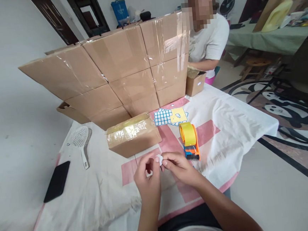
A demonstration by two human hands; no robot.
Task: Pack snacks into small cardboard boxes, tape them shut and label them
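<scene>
Between the fingertips of both hands is a small white sticker (160, 160), partly hidden by the fingers. My left hand (148, 169) pinches it from one side, while my right hand (179, 165) pinches it from the other. Just beyond them lies a closed cardboard box (134, 138) with shiny tape along its top. Sheets of blue-edged label stickers (164, 117) lie to the right of that box, one sheet partly bare and yellow. A tape dispenser (190, 141) with a yellow roll and orange frame rests right of my hands.
Stacked cardboard boxes (128, 57) form a wall across the table's far side. Behind its right end, a person (209, 40) has an arm at another box (195, 83). A white skimmer (80, 141) and black phone (57, 182) lie left on the wrinkled tablecloth (104, 201).
</scene>
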